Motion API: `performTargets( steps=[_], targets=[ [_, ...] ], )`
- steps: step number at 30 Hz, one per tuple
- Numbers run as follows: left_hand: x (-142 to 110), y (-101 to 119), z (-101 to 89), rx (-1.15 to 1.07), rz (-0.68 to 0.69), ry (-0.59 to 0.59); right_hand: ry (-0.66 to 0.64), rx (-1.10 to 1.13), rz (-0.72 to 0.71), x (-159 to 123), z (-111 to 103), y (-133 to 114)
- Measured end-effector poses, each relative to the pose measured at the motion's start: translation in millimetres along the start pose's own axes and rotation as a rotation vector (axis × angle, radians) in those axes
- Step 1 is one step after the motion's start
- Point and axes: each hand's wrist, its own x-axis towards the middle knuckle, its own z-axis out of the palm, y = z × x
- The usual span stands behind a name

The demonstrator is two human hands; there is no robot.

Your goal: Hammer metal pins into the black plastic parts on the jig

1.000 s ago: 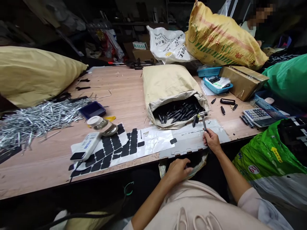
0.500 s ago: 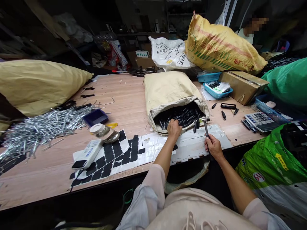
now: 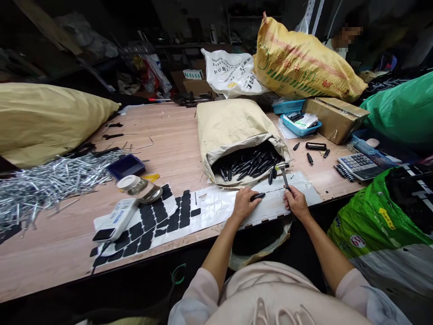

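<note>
My left hand (image 3: pixel 244 204) is closed around a black tapered handle (image 3: pixel 259 197), low over the white board (image 3: pixel 270 210) at the table's front edge. In my right hand (image 3: pixel 296 201) is a small hammer (image 3: pixel 284 177), its head up and leaning away from me. Just beyond both hands lies a cream woven sack (image 3: pixel 233 119), its mouth towards me, full of similar black handles (image 3: pixel 253 162). A couple of loose black handles (image 3: pixel 271 175) lie at the sack's lip beside the hammer head.
To the left are a pile of metal rods (image 3: pixel 67 180), a dark blue tray (image 3: pixel 126 166), a glass jar (image 3: pixel 144 189) and a white box (image 3: pixel 118 219). At right lie a calculator (image 3: pixel 360 165), a cardboard box (image 3: pixel 334 118) and a green bag (image 3: pixel 365 216). A person (image 3: pixel 341 40) is behind.
My left hand has drawn back from the sack's mouth towards me, now with a black handle in it. My right hand still holds the hammer. The whole view has shifted slightly.
</note>
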Motion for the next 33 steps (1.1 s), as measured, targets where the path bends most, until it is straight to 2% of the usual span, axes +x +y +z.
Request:
performTargets(
  steps=[3,6,11,14,17,23,28,33],
  targets=[
    [-0.3,-4.8,7.8,-0.054,-0.036,0.056,0.03,-0.009,-0.028,-6.2,-0.2,-3.6],
    [0.7,-4.4,6.8,-0.087,-0.063,0.054,0.083,-0.089,-0.095,-22.1,0.8,-9.8],
    [1.1,-2.0,4.6,-0.11,-0.095,0.037,-0.03,-0.336,-0.119,-52.0,3.9,-23.6],
    [1.2,-3.0,5.6,-0.121,-0.094,0.038,-0.061,-0.473,-0.225,-60.8,5.9,-28.0],
    [1.2,-3.7,6.0,-0.144,-0.092,0.049,-0.051,-0.543,-0.31,-64.1,7.1,-24.5],
    [1.1,-2.1,4.5,-0.159,-0.107,0.049,-0.104,-0.655,-0.336,-64.8,7.8,-7.2],
    [1.8,-3.4,4.1,-0.158,-0.122,0.033,-0.104,-0.633,-0.39,-66.3,14.2,-12.1],
    [2.7,-3.1,3.5,-0.149,-0.131,0.033,-0.174,-0.664,-0.407,-70.0,21.4,-10.6]
  ],
)
